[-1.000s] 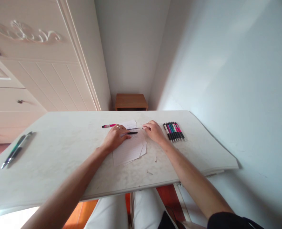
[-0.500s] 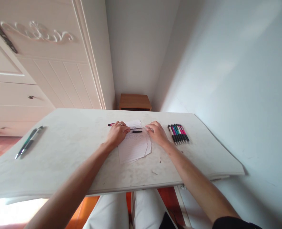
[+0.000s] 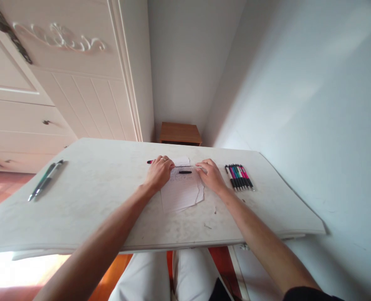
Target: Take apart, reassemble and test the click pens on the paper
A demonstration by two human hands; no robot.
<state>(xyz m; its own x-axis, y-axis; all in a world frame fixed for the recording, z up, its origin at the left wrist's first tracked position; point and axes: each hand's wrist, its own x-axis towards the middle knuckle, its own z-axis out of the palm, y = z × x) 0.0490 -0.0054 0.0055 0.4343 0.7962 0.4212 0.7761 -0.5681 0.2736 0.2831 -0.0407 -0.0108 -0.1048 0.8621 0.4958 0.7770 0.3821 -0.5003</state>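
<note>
My left hand (image 3: 160,170) is closed, its fingertips pinching one end of a thin dark pen refill (image 3: 184,166). The refill points right, toward my right hand (image 3: 211,174), whose thumb and fingers are drawn together around something small and pale that I cannot make out. Between the hands, a short black pen grip (image 3: 185,172) lies on scribbled lined paper (image 3: 181,194) with torn edges. Just left of my left hand, a pink and black pen part (image 3: 149,161) sticks out, the rest of it hidden by the hand.
Several pens (image 3: 239,177) with black grips lie in a row at right. Two pens, one green (image 3: 43,180) and one grey (image 3: 50,179), lie at the far left of the white table (image 3: 110,200). A wall (image 3: 329,125) borders the right, a white cabinet (image 3: 88,92) the left.
The whole view has shifted slightly. My right fingertips sit a little farther from the refill's end. My left hand still pinches the refill, and the grip and pens keep their places.
</note>
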